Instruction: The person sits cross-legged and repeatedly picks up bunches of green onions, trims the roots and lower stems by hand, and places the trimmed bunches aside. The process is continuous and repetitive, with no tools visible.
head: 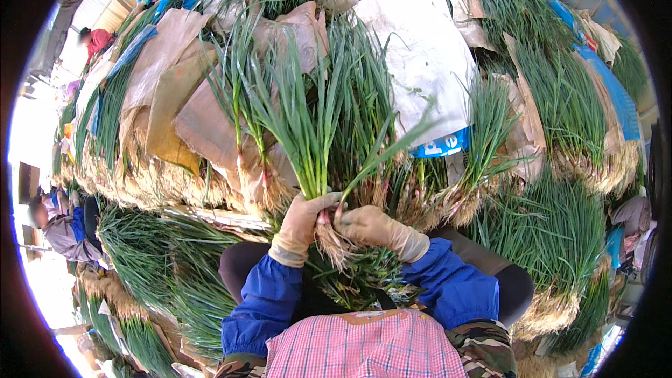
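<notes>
My left hand (302,226), in a pale rubber glove, is shut around a bunch of green garlic plants (310,160). Their pinkish bulbs and stringy roots (331,244) hang below the fist and the leaves fan upward. My right hand (375,228), gloved likewise, pinches a single green garlic stalk (367,176) near its base, beside the bunch. That stalk leans off to the right. Loose leaves (362,273) lie beneath my hands, between my knees.
Heaped green garlic (556,89) with roots outward lies ahead, partly covered by a white sack (420,58) and brown sacks (163,73). More piles lie at left (147,247) and right (546,231). Other people, including one person (71,236), sit around the edges.
</notes>
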